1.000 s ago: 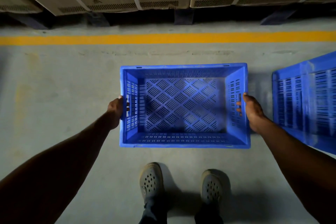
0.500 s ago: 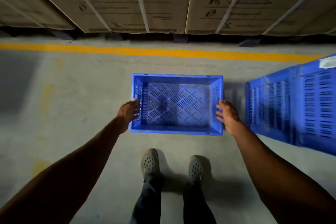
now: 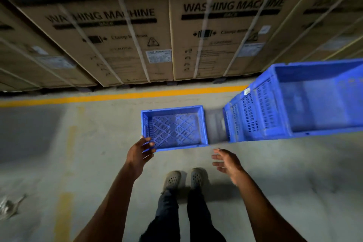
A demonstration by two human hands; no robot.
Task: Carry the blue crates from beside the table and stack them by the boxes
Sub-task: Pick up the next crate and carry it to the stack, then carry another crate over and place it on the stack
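Observation:
A small blue crate (image 3: 174, 128) with a lattice bottom sits on the concrete floor in front of my feet, empty. My left hand (image 3: 139, 153) hovers over its near left corner with fingers relaxed, gripping nothing. My right hand (image 3: 227, 161) is off the crate, below its near right corner, fingers spread and empty. A taller stack of blue crates (image 3: 294, 104) stands just to the right of the small crate, with a narrow gap between them.
Large cardboard washing-machine boxes (image 3: 125, 41) with white straps line the far side behind a yellow floor line (image 3: 117, 96). My feet (image 3: 184, 179) in grey clogs stand close behind the crate. Crumpled clear plastic (image 3: 7, 206) lies at the far left on the floor.
The crate has gone down onto the floor and both hands have let go and drawn back. My view has risen, showing more of the boxes and the stack at right.

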